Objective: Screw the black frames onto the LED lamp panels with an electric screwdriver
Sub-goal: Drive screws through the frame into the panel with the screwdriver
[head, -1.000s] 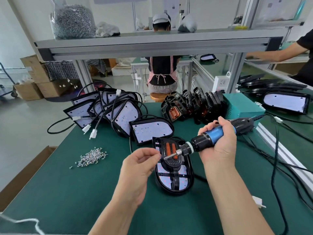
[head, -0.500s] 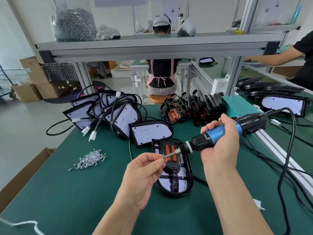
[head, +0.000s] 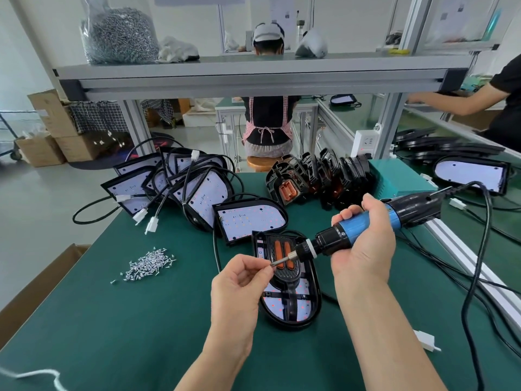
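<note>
Nearest us, our left hand (head: 239,280) is pinching thumb and forefinger together at the bit tip, on what we are judging to be a screw, though it is too small to confirm. Our right hand (head: 363,246) is wrapping round the electric screwdriver (head: 329,244), tilting it leftward above the work. Directly below, a black frame (head: 284,275) is lying on an LED lamp panel (head: 296,309) on the green table (head: 112,320).

Judgement: we are loading the bit. The next move is calling for an upright driver over a frame hole, and we cannot pick the holes out. Farther left, loose screws (head: 149,263) are lying. Beyond them, bare panels (head: 203,196) and spare frames (head: 324,176) are waiting.
</note>
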`<state>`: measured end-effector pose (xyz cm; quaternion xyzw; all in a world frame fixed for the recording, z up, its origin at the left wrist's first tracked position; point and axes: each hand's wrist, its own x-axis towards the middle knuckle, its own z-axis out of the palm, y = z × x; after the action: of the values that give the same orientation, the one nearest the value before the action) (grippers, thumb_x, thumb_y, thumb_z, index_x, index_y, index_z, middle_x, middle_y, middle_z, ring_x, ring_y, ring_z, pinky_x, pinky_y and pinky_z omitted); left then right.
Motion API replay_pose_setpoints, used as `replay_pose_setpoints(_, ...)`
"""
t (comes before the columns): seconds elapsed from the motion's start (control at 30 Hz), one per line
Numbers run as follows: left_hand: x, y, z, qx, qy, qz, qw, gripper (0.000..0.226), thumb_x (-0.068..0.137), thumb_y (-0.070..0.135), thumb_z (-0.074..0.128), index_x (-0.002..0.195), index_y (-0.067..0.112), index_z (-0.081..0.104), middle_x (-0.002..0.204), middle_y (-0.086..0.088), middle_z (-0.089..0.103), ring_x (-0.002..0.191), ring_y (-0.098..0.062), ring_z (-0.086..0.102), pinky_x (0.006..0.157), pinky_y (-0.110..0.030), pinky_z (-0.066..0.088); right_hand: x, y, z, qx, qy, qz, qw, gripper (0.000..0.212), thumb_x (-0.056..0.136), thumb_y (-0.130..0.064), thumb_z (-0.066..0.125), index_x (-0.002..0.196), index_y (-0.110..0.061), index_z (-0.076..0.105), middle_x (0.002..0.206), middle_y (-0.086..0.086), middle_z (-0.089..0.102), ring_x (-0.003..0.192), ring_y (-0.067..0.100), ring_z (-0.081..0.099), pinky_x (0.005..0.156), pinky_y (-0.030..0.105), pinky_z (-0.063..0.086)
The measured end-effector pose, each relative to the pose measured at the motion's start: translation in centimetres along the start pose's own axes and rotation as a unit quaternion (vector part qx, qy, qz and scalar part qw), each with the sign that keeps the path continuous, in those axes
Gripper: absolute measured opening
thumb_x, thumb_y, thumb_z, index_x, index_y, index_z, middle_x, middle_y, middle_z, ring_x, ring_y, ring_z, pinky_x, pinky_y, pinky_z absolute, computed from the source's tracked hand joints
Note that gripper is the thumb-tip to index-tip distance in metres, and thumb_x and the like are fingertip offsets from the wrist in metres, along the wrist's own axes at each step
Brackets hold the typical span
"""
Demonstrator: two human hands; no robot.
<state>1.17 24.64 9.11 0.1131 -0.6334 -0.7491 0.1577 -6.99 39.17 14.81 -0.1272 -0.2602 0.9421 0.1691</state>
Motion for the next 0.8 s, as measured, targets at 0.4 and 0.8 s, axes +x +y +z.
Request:
replay_pose_setpoints(0.4,0.6,-0.9,0.1,-0.002,-0.002,0.084,0.996,0.033,0.086,-0.008,0.071,0.089,0.024,0.075,0.083,-0.002,0.076,0.077,-0.007,0.068,0.073,-0.015,0.052,0.6,0.6,-0.2,-0.006,0.037,0.007,0.999,0.021,0.09,-0.01,0.068,0.104,-0.012,0.052,0.062,-0.002,0.057,0.054,0.014,0.055,0.059,0.028,0.052)
replay_pose_setpoints(0.8,4.3,-2.2,-2.5,0.182,0.063,-0.042,0.981,0.033,0.087,0.042,0.071,0.116,0.028,0.062,0.1,0.007,0.068,0.079,-0.006,0.067,0.068,-0.029,0.054,1.1,0.3,0.4,-0.069,-0.026,-0.025,0.997,0.016,0.091,-0.009,0.066,0.097,-0.013,0.052,0.063,0.001,0.054,0.053,0.014,0.052,0.055,0.028,0.048)
